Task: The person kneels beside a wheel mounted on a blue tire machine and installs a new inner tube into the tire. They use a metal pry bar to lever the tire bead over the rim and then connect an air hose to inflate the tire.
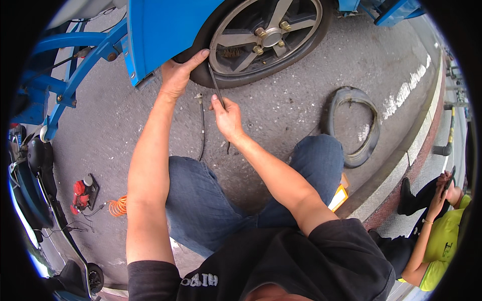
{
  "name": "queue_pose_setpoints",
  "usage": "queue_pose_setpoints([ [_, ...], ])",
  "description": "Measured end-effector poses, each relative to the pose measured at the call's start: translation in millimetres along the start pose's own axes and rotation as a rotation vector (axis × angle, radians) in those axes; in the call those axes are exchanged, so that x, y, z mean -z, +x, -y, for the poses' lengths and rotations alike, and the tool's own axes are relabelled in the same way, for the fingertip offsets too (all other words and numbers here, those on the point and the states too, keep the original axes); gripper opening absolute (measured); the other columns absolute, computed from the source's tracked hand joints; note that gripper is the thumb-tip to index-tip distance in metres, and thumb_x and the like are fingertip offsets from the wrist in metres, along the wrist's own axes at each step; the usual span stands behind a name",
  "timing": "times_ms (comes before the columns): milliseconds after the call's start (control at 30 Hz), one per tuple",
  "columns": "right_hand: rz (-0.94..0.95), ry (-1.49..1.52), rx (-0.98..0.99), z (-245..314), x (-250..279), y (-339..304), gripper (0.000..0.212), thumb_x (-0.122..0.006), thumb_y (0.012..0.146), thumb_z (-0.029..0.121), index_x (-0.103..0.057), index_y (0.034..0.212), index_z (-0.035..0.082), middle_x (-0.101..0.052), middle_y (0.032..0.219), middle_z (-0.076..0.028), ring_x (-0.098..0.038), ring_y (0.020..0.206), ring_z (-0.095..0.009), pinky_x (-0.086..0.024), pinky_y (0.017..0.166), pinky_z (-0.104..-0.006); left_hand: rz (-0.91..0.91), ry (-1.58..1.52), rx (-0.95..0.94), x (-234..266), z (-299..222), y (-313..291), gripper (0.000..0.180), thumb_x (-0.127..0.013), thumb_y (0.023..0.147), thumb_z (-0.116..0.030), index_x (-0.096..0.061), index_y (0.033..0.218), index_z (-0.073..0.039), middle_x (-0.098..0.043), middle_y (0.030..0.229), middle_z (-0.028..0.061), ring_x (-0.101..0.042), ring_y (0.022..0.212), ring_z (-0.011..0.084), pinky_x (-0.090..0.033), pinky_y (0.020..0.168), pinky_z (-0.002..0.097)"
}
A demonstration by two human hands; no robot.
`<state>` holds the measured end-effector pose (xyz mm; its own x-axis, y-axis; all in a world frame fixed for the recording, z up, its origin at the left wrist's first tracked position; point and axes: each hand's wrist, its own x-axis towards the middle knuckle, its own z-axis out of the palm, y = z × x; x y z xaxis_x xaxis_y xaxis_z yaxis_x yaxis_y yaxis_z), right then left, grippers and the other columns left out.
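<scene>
A wheel with a silver spoked rim and a black tyre sits under a blue body panel. My left hand grips the tyre's near left edge, thumb on the sidewall; its fingers are mostly hidden. In my right hand is a thin dark tyre lever, its upper end between tyre and rim, its lower end sticking out below my fist. On the ground between my forearms lies a short black hose with a metal fitting.
To the right lies a black inner tube, near the kerb. A red air pump with an orange coiled hose stands left, beside a parked scooter. A person in a yellow-green shirt holds a phone at right.
</scene>
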<state>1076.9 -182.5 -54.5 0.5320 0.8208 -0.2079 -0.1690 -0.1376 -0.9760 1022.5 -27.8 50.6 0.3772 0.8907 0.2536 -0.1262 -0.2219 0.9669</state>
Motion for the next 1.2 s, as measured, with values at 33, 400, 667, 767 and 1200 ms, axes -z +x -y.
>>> queue_pose_setpoints([
  [33, -0.071, -0.023, 0.109, 5, 7, 2, 0.049, -0.06, 0.105, 0.038, -0.06, 0.074, -0.001, -0.054, 0.058, -0.005, -0.048, 0.058, -0.013, -0.041, 0.054, -0.0375, 0.003, 0.027, 0.017, 1, 0, -1, 0.077, -0.094, 0.074, -0.012, -0.053, 0.137, 0.005, -0.062, 0.134, 0.0169, -0.061, 0.121, 0.0263, -0.05, 0.107, 0.0383],
  [400, 0.038, -0.821, -0.496, -127, 51, -143, 0.047, -0.061, 0.098, 0.045, -0.072, 0.096, 0.0, -0.071, 0.096, -0.029, -0.07, 0.096, -0.044, -0.054, 0.088, -0.0504, 0.018, 0.251, -0.078, -4, -15, 1, 0.084, -0.097, 0.071, -0.04, -0.06, 0.131, 0.006, -0.062, 0.133, 0.0205, -0.058, 0.123, 0.0301, -0.044, 0.11, 0.0397],
  [667, 0.375, -1.142, -0.492, -96, 81, -133, 0.035, -0.072, 0.092, 0.036, -0.074, 0.107, 0.004, -0.071, 0.114, -0.025, -0.067, 0.113, -0.039, -0.054, 0.098, -0.047, -0.052, 0.142, -0.147, -14, -14, -4, 0.076, -0.097, 0.071, -0.04, -0.066, 0.122, 0.007, -0.067, 0.126, 0.0191, -0.063, 0.118, 0.0299, -0.047, 0.105, 0.0403],
  [767, -0.024, -1.185, 0.043, -40, 106, -48, 0.026, -0.073, 0.086, 0.02, -0.071, 0.109, 0.006, -0.065, 0.117, -0.019, -0.066, 0.108, -0.039, -0.054, 0.095, -0.046, -0.028, 0.033, -0.071, -15, -16, -7, 0.073, -0.097, 0.071, -0.04, -0.068, 0.119, 0.007, -0.069, 0.123, 0.0181, -0.065, 0.114, 0.0298, -0.048, 0.103, 0.04],
  [1200, 0.207, -1.694, 0.281, 99, 155, 136, 0.049, -0.08, 0.083, 0.023, -0.064, 0.126, 0.007, -0.067, 0.12, -0.016, -0.066, 0.111, -0.037, -0.054, 0.095, -0.0454, 0.2, 0.77, 0.159, 13, -44, -66, 0.076, -0.086, 0.082, -0.046, -0.059, 0.127, 0.009, -0.069, 0.117, 0.0301, -0.068, 0.112, 0.0427, -0.052, 0.098, 0.0462],
])
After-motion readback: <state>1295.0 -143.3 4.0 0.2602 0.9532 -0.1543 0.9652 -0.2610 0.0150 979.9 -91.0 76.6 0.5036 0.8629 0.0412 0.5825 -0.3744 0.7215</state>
